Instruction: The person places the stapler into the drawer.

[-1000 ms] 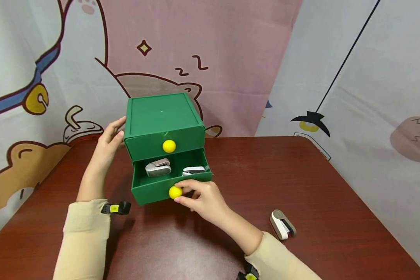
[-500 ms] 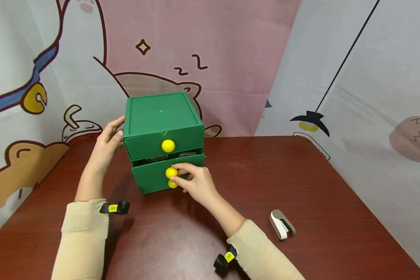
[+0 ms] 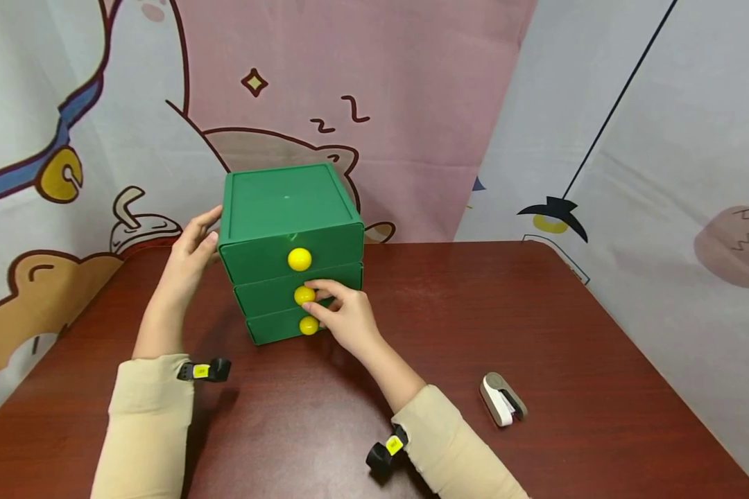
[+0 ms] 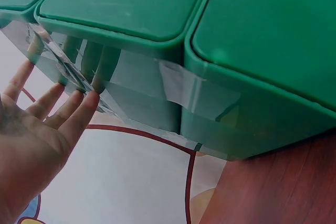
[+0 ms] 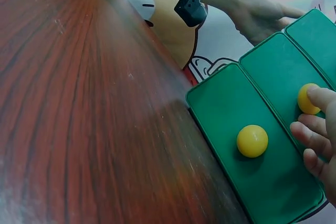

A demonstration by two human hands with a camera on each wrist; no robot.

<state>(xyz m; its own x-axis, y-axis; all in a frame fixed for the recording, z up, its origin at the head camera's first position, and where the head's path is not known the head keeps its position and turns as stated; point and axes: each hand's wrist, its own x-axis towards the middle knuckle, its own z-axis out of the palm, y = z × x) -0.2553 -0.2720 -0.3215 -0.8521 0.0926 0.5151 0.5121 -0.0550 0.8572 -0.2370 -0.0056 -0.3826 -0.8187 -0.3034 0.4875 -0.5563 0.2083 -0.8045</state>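
Note:
A green three-drawer box (image 3: pixel 287 197) stands on the table, all its drawers pushed in flush, each with a round yellow knob. My right hand (image 3: pixel 351 320) pinches the middle drawer's yellow knob (image 3: pixel 304 296) between thumb and forefinger. In the right wrist view the thumb lies on that knob (image 5: pixel 308 99), and the bottom knob (image 5: pixel 252 141) shows below it. On the box's left side rests my left hand (image 3: pixel 189 256), fingers extended. The left wrist view shows its fingertips against the side wall, where clear tape (image 4: pixel 181 85) is stuck. The drawers' contents are hidden.
A white and grey-brown stapler (image 3: pixel 502 400) lies on the dark red wooden table (image 3: pixel 574 333), to the right of my right forearm. Behind the table hangs a cartoon-printed cloth (image 3: pixel 412 104).
My right hand has pushed the middle drawer from pulled out to fully in, hiding the staplers inside it. The left hand has stayed at the box's side.

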